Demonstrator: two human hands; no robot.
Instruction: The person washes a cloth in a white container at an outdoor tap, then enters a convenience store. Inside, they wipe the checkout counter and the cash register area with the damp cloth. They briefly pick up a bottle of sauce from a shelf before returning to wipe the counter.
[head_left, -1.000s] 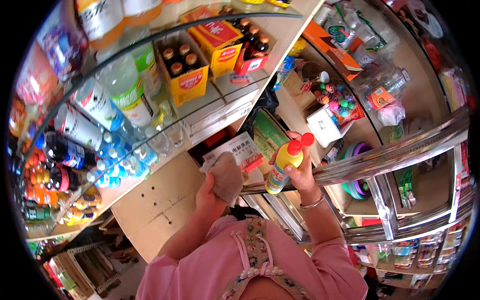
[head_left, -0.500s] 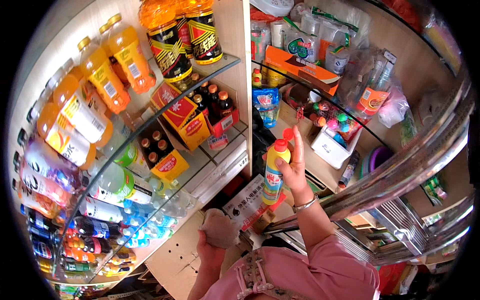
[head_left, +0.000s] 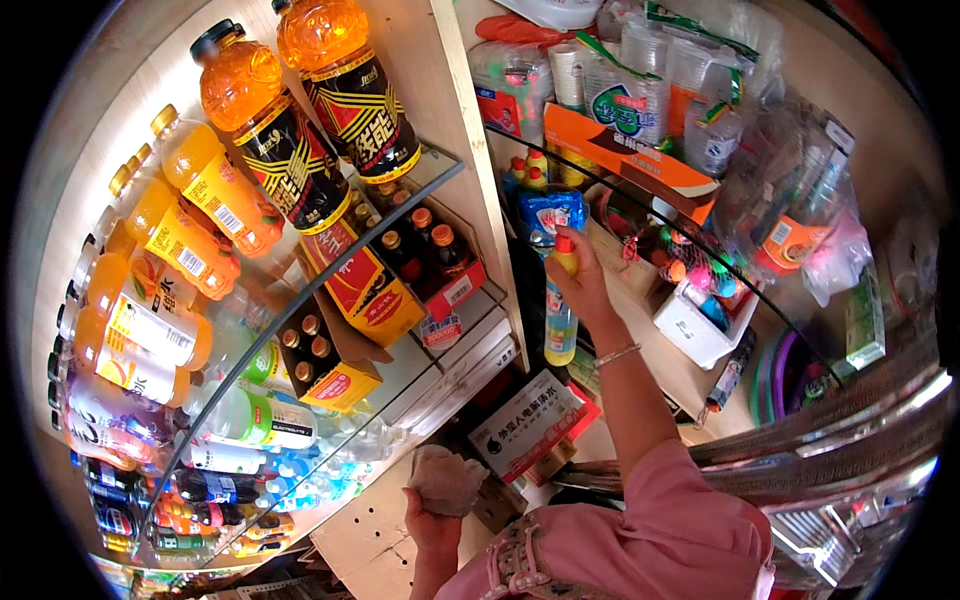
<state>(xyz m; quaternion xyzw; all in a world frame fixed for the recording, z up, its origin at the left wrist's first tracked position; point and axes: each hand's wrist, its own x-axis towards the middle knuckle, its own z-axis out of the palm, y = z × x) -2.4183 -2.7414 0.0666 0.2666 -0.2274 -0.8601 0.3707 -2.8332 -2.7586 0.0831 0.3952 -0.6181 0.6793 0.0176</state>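
My right hand (head_left: 583, 284) is wrapped round the upper part of a yellow squeeze bottle (head_left: 560, 335) with a red cap. The bottle stands roughly upright beside the right-hand shelf, close to a blue plastic packet (head_left: 549, 212). Behind that packet are several small yellow bottles (head_left: 533, 175) with red caps. Lower down, my left hand (head_left: 433, 527) grips a crumpled greyish cloth (head_left: 447, 481) over a brown cardboard surface (head_left: 365, 535). Parts of the left fingers are hidden by the cloth.
Glass shelves (head_left: 330, 275) at left carry many drink bottles (head_left: 205, 190) and open cartons of small dark bottles (head_left: 445, 250). A white box (head_left: 700, 325) and bagged plastic cups (head_left: 625, 95) fill the right shelves. A curved metal-edged counter (head_left: 810, 430) lies right; a white-and-red carton (head_left: 530, 425) sits low.
My right hand has carried the yellow bottle forward, nearer the blue packet and the right-hand shelf. The whole view has shifted. My left hand still holds the cloth.
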